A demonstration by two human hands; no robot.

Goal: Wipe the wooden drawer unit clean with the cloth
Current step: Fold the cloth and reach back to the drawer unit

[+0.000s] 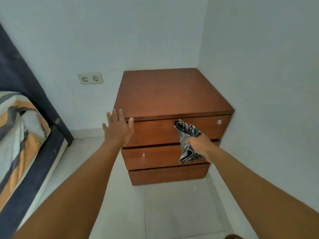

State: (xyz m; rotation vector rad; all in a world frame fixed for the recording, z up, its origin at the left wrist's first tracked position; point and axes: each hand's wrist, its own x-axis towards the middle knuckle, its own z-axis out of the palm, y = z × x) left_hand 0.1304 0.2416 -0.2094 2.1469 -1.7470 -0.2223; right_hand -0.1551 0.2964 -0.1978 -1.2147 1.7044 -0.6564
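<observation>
Cloth point(188, 132) at closed top drawer point(155, 131)

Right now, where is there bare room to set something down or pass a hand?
The drawer unit's top is bare, bordered by two walls and its front edge. The floor lies free between the bed and the unit, and before it. Crowded: the top drawer front, with the left hand at its left corner and the right hand gripping the cloth.

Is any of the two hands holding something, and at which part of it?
The right hand grips the cloth around its middle; both ends stick out. The left hand holds nothing.
</observation>
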